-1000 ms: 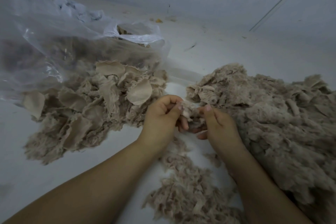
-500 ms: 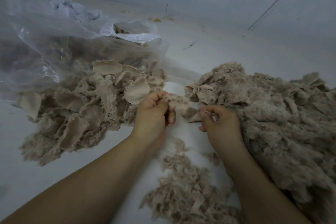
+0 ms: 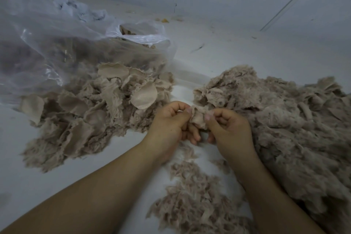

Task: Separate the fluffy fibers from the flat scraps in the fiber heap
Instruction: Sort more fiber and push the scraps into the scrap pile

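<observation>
Left hand (image 3: 169,119) and right hand (image 3: 228,127) close together at the middle of the worktop (image 3: 22,186), fingers curled, each pinching one side of the same small clump (image 3: 198,118) of beige material. Nothing else held. Clump stretched between both thumbs, just in front of the near edge of the big heap (image 3: 284,119) on the right.

Step in hand, by the look of it: pulling one piece apart to free fluff from its flat backing. Next move likely a firm pull outward with both hands, then a drop of each part on its own pile. Grip needs to stay tight, since loose fibres slip easily.

Pile of flat scraps (image 3: 91,112) to the left, just beside the left hand. Smaller pile of fluffy shreds (image 3: 197,201) nearer the body, between the forearms. Clear plastic bag (image 3: 57,43) behind the scraps, partly filled with similar material.
</observation>
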The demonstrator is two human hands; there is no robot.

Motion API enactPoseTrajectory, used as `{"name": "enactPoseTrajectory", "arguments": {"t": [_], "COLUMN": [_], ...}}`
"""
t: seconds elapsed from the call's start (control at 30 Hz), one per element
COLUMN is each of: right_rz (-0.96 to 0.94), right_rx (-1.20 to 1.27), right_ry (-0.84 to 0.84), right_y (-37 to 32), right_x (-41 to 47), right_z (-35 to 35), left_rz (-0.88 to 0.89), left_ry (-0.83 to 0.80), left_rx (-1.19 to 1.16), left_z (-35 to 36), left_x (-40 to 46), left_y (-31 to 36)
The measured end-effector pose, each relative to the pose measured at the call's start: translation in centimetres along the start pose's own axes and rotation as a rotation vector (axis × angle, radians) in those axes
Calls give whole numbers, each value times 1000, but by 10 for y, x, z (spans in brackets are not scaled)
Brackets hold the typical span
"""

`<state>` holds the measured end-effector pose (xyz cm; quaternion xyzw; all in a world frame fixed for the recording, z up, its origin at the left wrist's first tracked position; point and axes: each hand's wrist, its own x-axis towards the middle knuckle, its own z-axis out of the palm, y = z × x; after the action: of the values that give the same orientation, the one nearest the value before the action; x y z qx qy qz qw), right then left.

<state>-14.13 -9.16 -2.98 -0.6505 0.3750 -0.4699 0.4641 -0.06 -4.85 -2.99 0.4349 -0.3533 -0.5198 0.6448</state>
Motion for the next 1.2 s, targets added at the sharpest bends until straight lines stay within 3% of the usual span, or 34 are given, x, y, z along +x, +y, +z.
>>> {"name": "enactPoseTrajectory", "arguments": {"t": [0.1, 0.23, 0.4, 0.57, 0.73, 0.83, 1.03, 1.2], "right_rz": [10, -5, 27, 51, 28, 27, 112, 11], "right_rx": [28, 9, 6, 97, 46, 9, 33, -29], "right_ry": [-21, -35, 42, -64, -109, -79, 46, -159], "right_y": [1, 2, 2, -2, 1, 2, 7, 4], "right_x": [0, 0, 3, -1, 0, 0, 7, -1], "right_z": [-1, -1, -3, 0, -2, -2, -3, -2], "left_rz": [49, 216, 242, 224, 133, 100, 98, 136], "left_ry": [-25, 82, 96, 86, -38, 8, 126, 64], "left_rx": [130, 419, 370, 391, 389, 402, 200, 299], "left_z": [-2, -5, -6, -5, -7, -11, -10, -4], "left_x": [0, 0, 3, 2, 4, 5, 7, 1], "left_y": [0, -3, 4, 2, 6, 6, 6, 6]}}
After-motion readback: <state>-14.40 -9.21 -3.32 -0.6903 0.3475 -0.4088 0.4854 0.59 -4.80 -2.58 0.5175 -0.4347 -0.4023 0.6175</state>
